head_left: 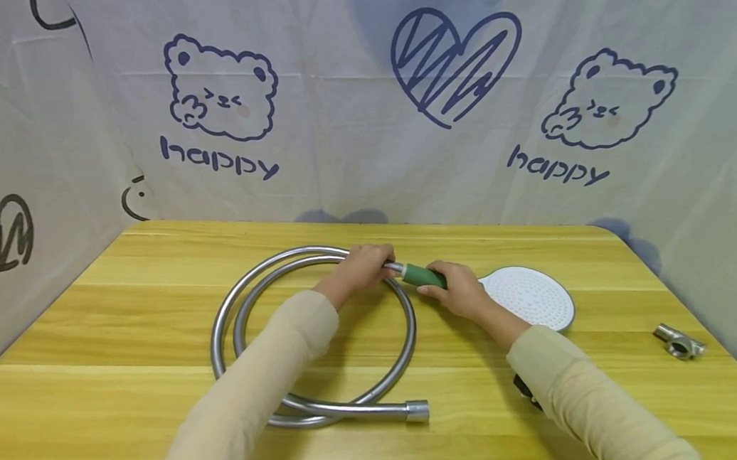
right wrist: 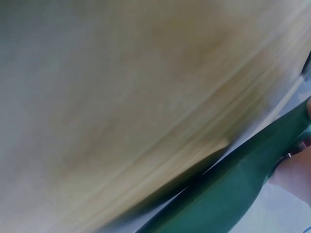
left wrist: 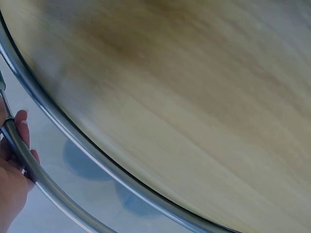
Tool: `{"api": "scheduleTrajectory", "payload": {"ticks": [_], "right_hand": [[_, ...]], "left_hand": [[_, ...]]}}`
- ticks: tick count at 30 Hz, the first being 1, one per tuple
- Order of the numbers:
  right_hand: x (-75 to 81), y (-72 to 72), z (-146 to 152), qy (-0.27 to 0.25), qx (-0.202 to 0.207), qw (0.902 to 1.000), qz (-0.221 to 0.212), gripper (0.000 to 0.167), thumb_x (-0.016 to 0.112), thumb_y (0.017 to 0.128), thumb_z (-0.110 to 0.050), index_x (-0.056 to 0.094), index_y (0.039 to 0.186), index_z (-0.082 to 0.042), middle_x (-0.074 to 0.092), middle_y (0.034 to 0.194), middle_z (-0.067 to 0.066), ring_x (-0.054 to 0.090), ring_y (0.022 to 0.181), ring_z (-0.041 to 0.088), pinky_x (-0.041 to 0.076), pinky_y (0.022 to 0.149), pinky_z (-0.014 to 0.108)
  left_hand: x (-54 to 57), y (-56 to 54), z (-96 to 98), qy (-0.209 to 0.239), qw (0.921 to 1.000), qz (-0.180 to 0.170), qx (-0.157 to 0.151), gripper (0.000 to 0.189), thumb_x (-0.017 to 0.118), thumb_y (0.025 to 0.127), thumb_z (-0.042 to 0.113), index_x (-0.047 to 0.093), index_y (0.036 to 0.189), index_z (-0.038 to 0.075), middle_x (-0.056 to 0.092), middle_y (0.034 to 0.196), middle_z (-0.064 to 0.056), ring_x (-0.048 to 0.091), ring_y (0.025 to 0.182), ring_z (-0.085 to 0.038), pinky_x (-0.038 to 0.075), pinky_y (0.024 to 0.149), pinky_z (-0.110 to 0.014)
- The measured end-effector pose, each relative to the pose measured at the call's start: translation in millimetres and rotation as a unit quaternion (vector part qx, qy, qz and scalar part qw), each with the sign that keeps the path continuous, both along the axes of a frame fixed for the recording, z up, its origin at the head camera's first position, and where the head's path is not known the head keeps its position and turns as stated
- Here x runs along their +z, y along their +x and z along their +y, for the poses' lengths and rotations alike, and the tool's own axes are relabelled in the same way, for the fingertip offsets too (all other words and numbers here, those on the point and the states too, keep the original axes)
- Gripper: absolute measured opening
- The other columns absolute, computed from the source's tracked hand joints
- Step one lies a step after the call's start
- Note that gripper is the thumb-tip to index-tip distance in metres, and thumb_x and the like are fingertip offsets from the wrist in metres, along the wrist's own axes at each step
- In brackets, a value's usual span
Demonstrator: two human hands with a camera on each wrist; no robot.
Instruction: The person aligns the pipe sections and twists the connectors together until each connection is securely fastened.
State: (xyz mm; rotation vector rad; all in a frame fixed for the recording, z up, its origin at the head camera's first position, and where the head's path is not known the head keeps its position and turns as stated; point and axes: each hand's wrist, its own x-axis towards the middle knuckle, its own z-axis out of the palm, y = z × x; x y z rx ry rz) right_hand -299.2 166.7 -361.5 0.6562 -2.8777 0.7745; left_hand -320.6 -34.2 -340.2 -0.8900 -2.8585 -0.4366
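A shower head with a round white spray face point(head_left: 528, 296) and a green handle point(head_left: 425, 276) lies toward the right of the wooden table. My right hand point(head_left: 461, 288) grips that handle; the right wrist view shows the green handle point(right wrist: 228, 189) with fingers at its far end. My left hand point(head_left: 367, 264) holds the end of a coiled silver shower hose point(head_left: 410, 325), right at the handle's tip. In the left wrist view the fingers curl around the hose point(left wrist: 53, 191). Whether hose and handle are joined cannot be told. The hose's other end, a metal nut point(head_left: 418, 411), rests near the front.
A small metal fitting point(head_left: 679, 342) lies near the table's right edge. Partly hidden under the right sleeve is a black object point(head_left: 527, 391). White cloth point(head_left: 339, 100) with drawings hangs behind and beside the wooden table point(head_left: 111, 326).
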Motion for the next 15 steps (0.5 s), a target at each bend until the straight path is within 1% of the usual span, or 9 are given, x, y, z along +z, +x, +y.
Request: {"api": "scheduleTrajectory", "payload": {"ticks": [4,9,12,15], "right_hand": [[0.6,-0.2,0.3,-0.003,0.000,1.0000,-0.004,0.035,0.065,0.087,-0.026,0.061,0.112,-0.001,0.065,0.098,0.014,0.051,0.072,0.018,0.039,0.064,0.027],[0.8,-0.1,1.1,-0.004,-0.001,0.9998,-0.018,0.036,0.065,0.087,-0.026,0.060,0.113,-0.001,0.064,0.098,0.015,0.054,0.069,0.017,0.041,0.061,0.026],[1.4,0.3,1.3,-0.003,0.001,0.9998,-0.019,0.036,0.064,0.087,-0.025,0.059,0.114,-0.001,0.064,0.098,0.016,0.055,0.068,0.017,0.043,0.061,0.026],[1.7,0.9,1.1,-0.006,0.005,0.9997,-0.021,0.036,0.064,0.087,-0.024,0.059,0.114,0.000,0.064,0.098,0.017,0.056,0.066,0.017,0.044,0.060,0.026]], "left_hand": [[0.0,0.3,0.5,0.001,1.0000,0.002,0.000,0.021,0.064,0.086,0.021,0.059,0.098,0.004,0.068,0.095,-0.010,0.064,0.091,-0.028,0.044,0.087,-0.043],[0.4,1.6,-0.7,0.005,0.9999,0.005,-0.008,0.024,0.066,0.085,0.019,0.060,0.102,0.003,0.069,0.098,-0.011,0.064,0.093,-0.028,0.045,0.087,-0.042],[2.0,1.4,-1.6,0.004,0.9998,0.006,-0.018,0.025,0.067,0.085,0.018,0.062,0.103,0.001,0.069,0.099,-0.012,0.064,0.094,-0.029,0.046,0.086,-0.043],[3.2,1.1,-2.7,-0.008,0.9995,0.008,-0.031,0.020,0.065,0.086,0.017,0.064,0.099,0.001,0.069,0.095,-0.011,0.064,0.092,-0.028,0.047,0.082,-0.043]]}}
